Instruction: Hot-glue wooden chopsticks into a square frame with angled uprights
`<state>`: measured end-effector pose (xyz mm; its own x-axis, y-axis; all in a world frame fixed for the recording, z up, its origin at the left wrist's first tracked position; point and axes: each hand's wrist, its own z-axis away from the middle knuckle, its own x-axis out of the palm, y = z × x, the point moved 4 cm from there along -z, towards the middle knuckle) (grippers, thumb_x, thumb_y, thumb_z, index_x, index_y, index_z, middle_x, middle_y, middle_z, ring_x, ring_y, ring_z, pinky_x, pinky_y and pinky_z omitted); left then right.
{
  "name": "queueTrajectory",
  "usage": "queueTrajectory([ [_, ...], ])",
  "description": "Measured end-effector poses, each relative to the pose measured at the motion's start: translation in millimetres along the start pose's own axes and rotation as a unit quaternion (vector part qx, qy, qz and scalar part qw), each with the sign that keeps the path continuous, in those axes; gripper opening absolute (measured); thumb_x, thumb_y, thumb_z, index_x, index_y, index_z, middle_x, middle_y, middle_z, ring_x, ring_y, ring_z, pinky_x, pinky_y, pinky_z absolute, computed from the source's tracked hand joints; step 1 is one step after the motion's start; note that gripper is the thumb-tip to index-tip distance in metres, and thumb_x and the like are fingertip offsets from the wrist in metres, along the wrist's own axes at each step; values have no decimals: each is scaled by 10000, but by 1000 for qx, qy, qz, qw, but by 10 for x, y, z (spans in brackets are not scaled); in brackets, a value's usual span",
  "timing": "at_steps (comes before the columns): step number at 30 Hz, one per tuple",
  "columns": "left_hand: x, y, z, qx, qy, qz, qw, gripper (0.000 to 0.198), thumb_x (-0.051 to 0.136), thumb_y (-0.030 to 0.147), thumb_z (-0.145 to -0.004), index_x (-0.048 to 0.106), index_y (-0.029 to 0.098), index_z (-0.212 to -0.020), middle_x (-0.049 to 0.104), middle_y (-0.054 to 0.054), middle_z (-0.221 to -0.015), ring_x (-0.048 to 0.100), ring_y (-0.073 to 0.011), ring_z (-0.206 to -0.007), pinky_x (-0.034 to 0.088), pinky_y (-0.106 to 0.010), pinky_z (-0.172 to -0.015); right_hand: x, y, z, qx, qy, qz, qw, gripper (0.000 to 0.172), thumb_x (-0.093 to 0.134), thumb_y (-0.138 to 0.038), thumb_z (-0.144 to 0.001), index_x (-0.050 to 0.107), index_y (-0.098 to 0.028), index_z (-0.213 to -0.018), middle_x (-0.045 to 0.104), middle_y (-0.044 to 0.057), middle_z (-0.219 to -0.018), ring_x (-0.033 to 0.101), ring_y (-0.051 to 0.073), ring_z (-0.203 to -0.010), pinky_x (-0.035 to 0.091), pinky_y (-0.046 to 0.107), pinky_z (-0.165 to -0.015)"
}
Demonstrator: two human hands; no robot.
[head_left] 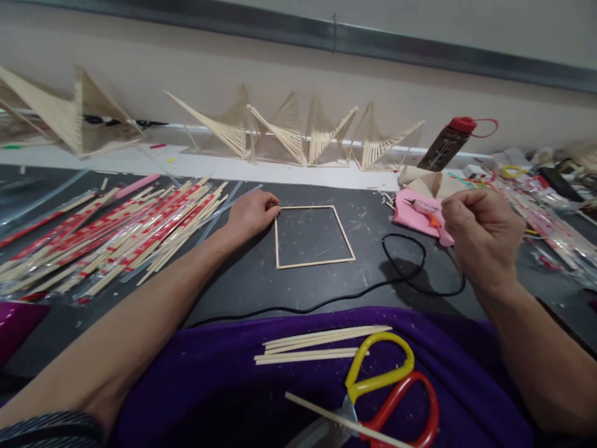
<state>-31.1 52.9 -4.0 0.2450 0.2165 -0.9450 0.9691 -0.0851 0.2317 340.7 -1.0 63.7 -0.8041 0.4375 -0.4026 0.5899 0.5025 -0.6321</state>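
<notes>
Square frame of thin, pale wooden sticks (316,264) is lying flat on a dark grey tabletop (312,233), directly in front of you. Your left hand (252,214) is touching its far left corner; thumb and fingers are drawing into a narrow gap there, though whether they are pinching the wood or only pressing it, one cannot tell. Your right hand (485,239) is hovering over the table, well apart from the frame, its fingers curling tightly; whether they are holding anything, one cannot tell. Just beside it, a clear-bodied glue gun with an orange trigger (422,208) is resting on a pink pad (403,214), while a thin black cord (326,303) is looping across the tabletop towards you. Across your lap, loose pale sticks (321,339) are lying on deep purple cloth (209,367), near large scissors with one yellow and one red handle (380,375). To your left, sticks in red-and-clear plastic sleeves (140,236) are spreading over the table. Along the wall, twisted, fan-like stick structures (284,134) are standing in a row, and a dark bottle with a red cap (441,146) is leaning at the right.
</notes>
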Motion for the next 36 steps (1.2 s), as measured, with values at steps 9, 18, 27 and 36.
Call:
queueTrajectory([
  [9, -161, -4, 162, -3, 67, 17, 998, 305, 447, 391, -842, 656, 254, -1017, 686, -32, -996, 619, -210, -921, 464, -324, -808, 258, 34, 98, -28, -94, -11, 995, 112, 561, -271, -857, 591, -197, -778, 548, -21, -682, 475, 105, -607, 380, 243, -568],
  [18, -208, 179, 151, 44, 62, 45, 996, 292, 439, 388, -840, 665, 262, -975, 681, -21, -982, 621, -191, -913, 460, -297, -793, 669, -138, 451, -157, -250, 10, 955, 147, 458, -196, -893, 602, -200, -920, 611, 27, -781, 559, 122, -691, 421, 235, -633],
  [27, -204, 326, 181, 91, 39, 59, 993, 316, 424, 401, -843, 667, 241, -967, 673, -38, -984, 623, -204, -882, 462, -323, -770, 759, -187, 536, -173, -279, 30, 944, 129, 470, -203, -901, 596, -196, -879, 632, 21, -793, 564, 99, -681, 392, 208, -612],
  [36, -476, 654, 213, 152, 15, 50, 987, 313, 430, 452, -829, 672, 278, -925, 687, -10, -977, 635, -206, -851, 458, -307, -717, 852, -134, 592, -191, -297, 52, 934, 112, 492, -192, -887, 594, -210, -931, 639, 19, -865, 581, 105, -740, 398, 205, -641],
])
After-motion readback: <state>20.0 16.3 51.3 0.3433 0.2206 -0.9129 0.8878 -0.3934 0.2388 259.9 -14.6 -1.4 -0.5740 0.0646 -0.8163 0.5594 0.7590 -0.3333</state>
